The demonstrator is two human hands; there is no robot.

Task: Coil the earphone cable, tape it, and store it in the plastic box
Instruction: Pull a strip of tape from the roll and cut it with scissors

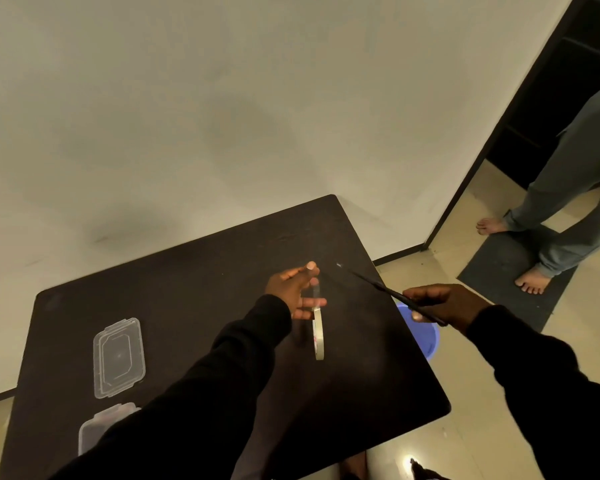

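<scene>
My left hand (297, 291) is raised over the dark table (187, 289) and pinches a strip of clear tape that runs down to the tape roll (318, 332) hanging edge-on below it. My right hand (437, 304) grips black scissors (371, 284), whose blades point up-left toward the tape strip, a short gap away. A clear plastic lid (118, 356) lies flat at the table's left. The clear plastic box (99, 426) sits nearer me, partly hidden by my left sleeve. The earphone cable is not visible.
A blue bucket (425, 336) stands on the floor beside the table's right edge, under my right hand. Another person stands barefoot on a dark mat (499, 271) at the doorway on the right. A plain wall is behind the table.
</scene>
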